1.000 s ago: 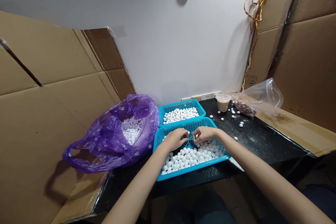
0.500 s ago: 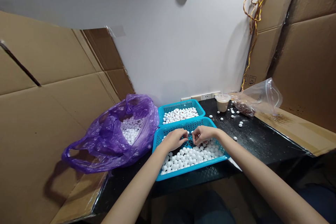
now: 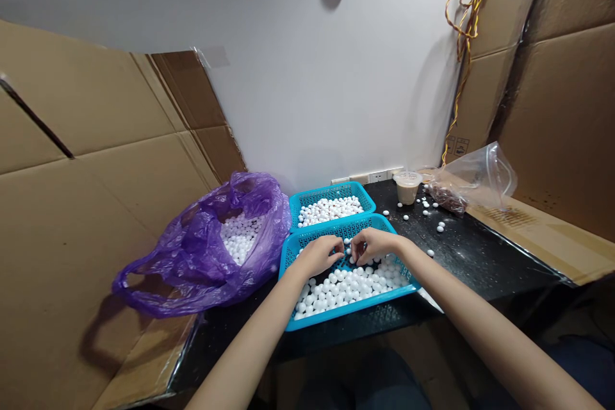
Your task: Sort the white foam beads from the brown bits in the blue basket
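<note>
Sheets of brown cardboard [image 3: 86, 205] line the corner on both sides, standing against a white wall [image 3: 307, 77], and a tangled yellow-and-brown cord [image 3: 464, 32] hangs down at the right. Along the back of the black bench [image 3: 475, 256] runs a white power strip [image 3: 379, 175]. Left of the bench, a purple plastic bag [image 3: 192, 250] slumps open, full of white balls [image 3: 239, 237].

On the bench, two blue mesh baskets sit touching, one behind the other. The far basket [image 3: 331, 191] holds a shallow layer of the same balls. The near basket [image 3: 350, 314] holds more [image 3: 346, 288], gathered toward its front, with bare mesh showing behind them.

Both hands reach into the near basket, close together near its back, fingers curled and tips low over the mesh. The left hand [image 3: 317, 255] and right hand [image 3: 375, 245] hide whatever lies under them, so I cannot tell if either holds a ball.

To the right, loose balls [image 3: 425, 205] dot the bench near a plastic cup [image 3: 407, 188] and a clear zip bag [image 3: 485, 176].
</note>
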Demonstrator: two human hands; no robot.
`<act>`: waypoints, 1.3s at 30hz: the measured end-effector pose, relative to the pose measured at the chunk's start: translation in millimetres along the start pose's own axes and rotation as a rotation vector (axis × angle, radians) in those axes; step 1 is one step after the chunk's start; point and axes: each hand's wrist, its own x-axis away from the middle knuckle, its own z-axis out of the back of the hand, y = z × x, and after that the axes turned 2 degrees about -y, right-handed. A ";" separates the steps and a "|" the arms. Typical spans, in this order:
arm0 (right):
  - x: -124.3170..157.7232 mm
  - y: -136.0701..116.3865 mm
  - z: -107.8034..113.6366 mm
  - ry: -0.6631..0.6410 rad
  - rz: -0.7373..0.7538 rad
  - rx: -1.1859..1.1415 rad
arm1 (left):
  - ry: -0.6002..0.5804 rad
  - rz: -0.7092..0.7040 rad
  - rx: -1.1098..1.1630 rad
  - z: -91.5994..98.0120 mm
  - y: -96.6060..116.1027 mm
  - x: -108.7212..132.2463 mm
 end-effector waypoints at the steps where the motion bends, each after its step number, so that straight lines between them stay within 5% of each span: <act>1: -0.2 0.4 0.0 0.003 0.002 -0.001 | 0.002 -0.001 0.000 -0.3 -0.3 0.0; 17: -1.6 4.2 -2.8 -0.026 0.043 -0.101 | 0.021 -0.017 0.029 -0.8 -2.3 -0.1; 21: -4.7 6.7 -4.2 0.040 0.078 -0.204 | 0.047 -0.021 0.036 -0.3 -1.4 -0.4; 29: -12.4 11.4 -0.1 0.389 0.096 -0.407 | 0.150 -0.039 0.064 1.4 -0.3 -2.1; 39: -10.9 8.5 1.3 0.356 0.079 -0.500 | 0.227 -0.089 0.080 2.0 2.4 -2.9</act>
